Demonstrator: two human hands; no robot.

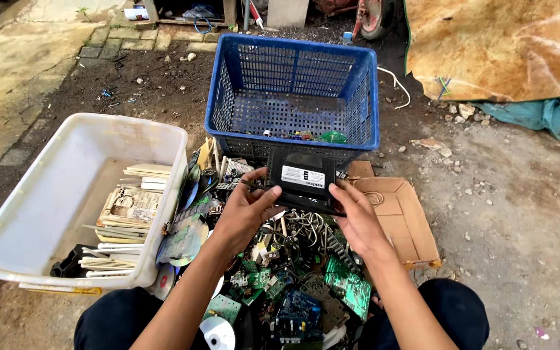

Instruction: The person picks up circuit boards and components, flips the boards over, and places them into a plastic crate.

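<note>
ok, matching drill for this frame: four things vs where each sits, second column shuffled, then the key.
Things:
1. black device
2. blue crate
3. white tub
4. cardboard box

Places:
A. right of the scrap pile, open
B. held in left hand and right hand
C. left, holding flat boards
D. beyond the pile, almost bare

Pairs: 1-B, 2-D, 3-C, 4-A

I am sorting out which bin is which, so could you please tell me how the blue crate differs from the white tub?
The blue crate has perforated lattice walls; the white tub has solid, smooth walls. The blue crate is nearly bare, with only a few small bits on its floor, whereas the white tub holds a layer of flat pale boards. The crate sits beyond the hands, the tub to their left. Both are open-topped rectangular plastic bins on the ground.
</note>
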